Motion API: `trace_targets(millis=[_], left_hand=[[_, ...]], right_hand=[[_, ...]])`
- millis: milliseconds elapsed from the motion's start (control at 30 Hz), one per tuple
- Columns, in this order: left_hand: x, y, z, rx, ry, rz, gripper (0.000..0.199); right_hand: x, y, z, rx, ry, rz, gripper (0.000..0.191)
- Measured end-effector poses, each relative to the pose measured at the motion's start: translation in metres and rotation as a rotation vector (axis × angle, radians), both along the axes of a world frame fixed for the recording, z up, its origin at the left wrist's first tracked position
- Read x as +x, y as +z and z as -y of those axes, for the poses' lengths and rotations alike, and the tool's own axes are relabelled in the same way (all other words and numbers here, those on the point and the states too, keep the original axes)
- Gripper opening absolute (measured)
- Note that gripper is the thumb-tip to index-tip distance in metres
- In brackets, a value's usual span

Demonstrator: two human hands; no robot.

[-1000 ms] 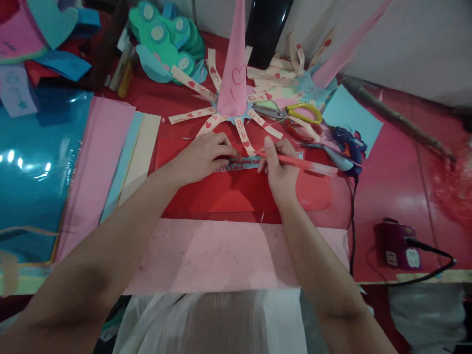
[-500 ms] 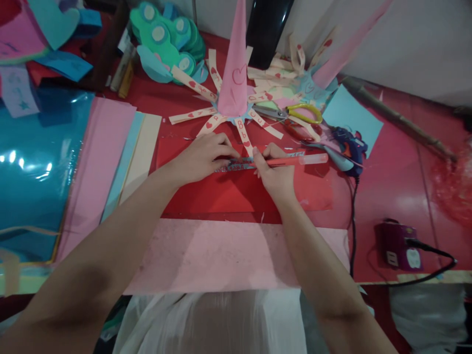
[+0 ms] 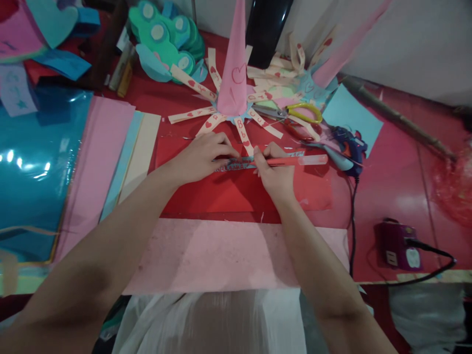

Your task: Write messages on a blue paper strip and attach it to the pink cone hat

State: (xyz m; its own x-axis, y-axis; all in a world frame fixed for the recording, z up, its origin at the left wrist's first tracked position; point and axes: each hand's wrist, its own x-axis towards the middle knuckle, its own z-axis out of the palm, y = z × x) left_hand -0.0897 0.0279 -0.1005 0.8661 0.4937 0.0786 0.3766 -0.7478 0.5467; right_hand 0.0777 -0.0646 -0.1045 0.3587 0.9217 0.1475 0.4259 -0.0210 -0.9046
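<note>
Across the red table [image 3: 391, 187] lies a red sheet [image 3: 221, 196], with a pink paper cone [image 3: 233, 93] standing beyond. The left hand [image 3: 206, 155] touches the sheet's contents, pinching or merely pressing, I cannot tell; the right hand [image 3: 276, 172] grasps a pen. Between them, on the sheet, lies the light-blue lettered strip [image 3: 241, 166]; the red pen [image 3: 289, 161] slants over its right part.

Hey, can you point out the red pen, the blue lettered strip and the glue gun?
Red pen [image 3: 288, 161]: head view, on its barrel.
Blue lettered strip [image 3: 239, 166]: head view, on its writing.
Glue gun [image 3: 348, 143]: head view, on its body.
</note>
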Motion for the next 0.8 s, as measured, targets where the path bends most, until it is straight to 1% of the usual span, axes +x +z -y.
trace_targets(millis=[333, 467, 633, 800], left_hand=[[0.0003, 0.0008, 0.001, -0.006, 0.006, 0.004, 0.024], [0.0004, 0.0008, 0.0006, -0.012, -0.003, 0.004, 0.025], [-0.0003, 0.0004, 0.0, -0.007, -0.015, 0.013, 0.025], [-0.0008, 0.0003, -0.0002, -0.017, -0.014, 0.017, 0.025]], right_hand=[[0.0003, 0.0009, 0.0004, -0.008, 0.001, 0.002, 0.034], [0.0006, 0.0008, 0.0007, -0.003, 0.033, 0.006, 0.035], [0.0016, 0.0001, 0.0001, -0.003, -0.037, -0.033, 0.033], [0.0012, 0.0003, -0.0001, -0.023, -0.031, -0.022, 0.033]])
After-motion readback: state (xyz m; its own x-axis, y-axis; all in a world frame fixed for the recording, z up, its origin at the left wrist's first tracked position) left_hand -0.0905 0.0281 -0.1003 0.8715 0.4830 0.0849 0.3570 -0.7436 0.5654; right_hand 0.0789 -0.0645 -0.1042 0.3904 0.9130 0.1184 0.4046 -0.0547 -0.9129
